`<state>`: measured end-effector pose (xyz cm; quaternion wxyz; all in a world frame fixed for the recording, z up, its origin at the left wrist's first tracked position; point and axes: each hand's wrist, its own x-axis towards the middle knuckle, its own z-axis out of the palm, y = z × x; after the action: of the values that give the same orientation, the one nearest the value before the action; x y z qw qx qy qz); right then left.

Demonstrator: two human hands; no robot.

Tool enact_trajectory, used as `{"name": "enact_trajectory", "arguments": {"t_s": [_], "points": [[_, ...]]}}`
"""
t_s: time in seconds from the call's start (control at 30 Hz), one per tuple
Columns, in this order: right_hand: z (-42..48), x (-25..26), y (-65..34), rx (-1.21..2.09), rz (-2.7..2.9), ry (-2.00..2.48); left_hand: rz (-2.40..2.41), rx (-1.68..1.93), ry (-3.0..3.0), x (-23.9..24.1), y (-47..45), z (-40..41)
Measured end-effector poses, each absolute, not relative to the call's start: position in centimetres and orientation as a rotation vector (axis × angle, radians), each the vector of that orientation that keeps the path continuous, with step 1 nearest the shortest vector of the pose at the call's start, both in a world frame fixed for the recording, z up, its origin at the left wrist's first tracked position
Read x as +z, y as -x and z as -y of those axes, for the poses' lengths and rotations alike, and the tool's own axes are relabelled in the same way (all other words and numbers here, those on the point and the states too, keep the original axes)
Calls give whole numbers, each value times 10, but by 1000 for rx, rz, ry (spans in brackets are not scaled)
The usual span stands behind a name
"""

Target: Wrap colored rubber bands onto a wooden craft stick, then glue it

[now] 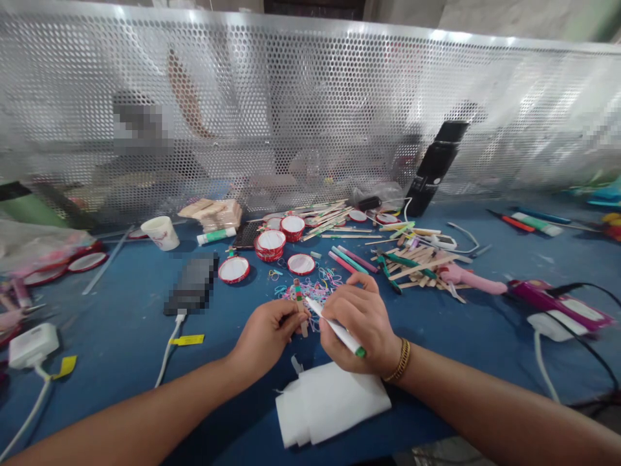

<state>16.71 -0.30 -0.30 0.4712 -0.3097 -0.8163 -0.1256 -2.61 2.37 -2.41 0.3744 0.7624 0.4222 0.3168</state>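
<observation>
Now the left hand [264,333] pinches the stick [298,294], and the right hand [361,320] squeezes the marker [334,327] beside that grip; a wobble could smudge colour.

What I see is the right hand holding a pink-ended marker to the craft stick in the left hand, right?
No, head view: the right hand holds a green-ended marker, not pink-ended, to the craft stick in the left hand.
</observation>
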Motion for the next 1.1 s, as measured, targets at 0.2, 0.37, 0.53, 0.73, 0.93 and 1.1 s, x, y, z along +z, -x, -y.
{"name": "enact_trajectory", "arguments": {"t_s": [0.2, 0.37, 0.53, 0.73, 0.93, 1.1], "points": [[4, -5, -166, -303, 2039, 746, -1071, 829, -1966, -23, 26, -23], [3, -3, -167, -317, 2016, 787, -1070, 817, -1968, -24, 27, -23], [4, -3, -166, -315, 2018, 739, -1064, 830, -1945, -26, 27, -24], [4, -2, -166, -322, 2030, 762, -1059, 811, -1949, -25, 25, -24], [5, -2, -166, -310, 2018, 723, -1058, 812, -1951, -25, 26, -23], [4, -5, -164, -290, 2038, 724, -1052, 815, -1954, -26, 26, -23]]}}
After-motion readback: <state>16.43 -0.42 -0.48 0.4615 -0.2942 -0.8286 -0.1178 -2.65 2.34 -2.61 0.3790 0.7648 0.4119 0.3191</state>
